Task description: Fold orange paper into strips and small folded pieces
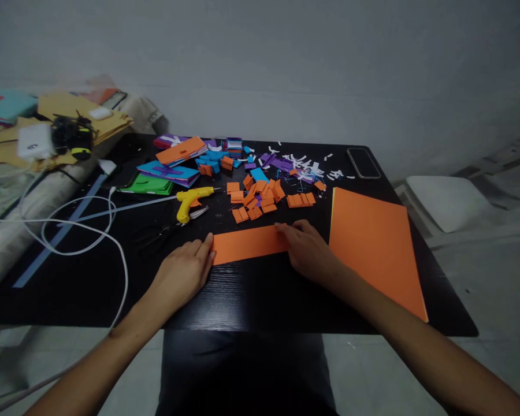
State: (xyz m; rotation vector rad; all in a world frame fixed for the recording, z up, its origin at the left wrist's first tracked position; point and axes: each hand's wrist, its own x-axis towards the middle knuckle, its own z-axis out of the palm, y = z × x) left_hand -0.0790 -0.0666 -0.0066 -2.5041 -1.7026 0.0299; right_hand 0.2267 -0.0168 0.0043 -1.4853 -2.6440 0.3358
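Orange strip [247,245] lies on the table [234,306] in front of you, flat, no fold visible in it. Your left hand [184,268] has its fingers grasping the strip's left end, your right hand [307,248] its right end; thumb placement under the right is hidden. Right of the strip: a stack of orange sheets [372,248], full-size, so stock apparently remains. Beyond the strip's left end: pliers [198,213] and a yellow glue gun [193,199], neither in use. Just beyond the strip: many small folded orange pieces [237,197], judged done; this strip looks not yet worked. Farther beyond: paper scraps [303,167], then, far left of the strip, layered paper bundles [169,171], seemingly finished. Remaining count: cannot tell.
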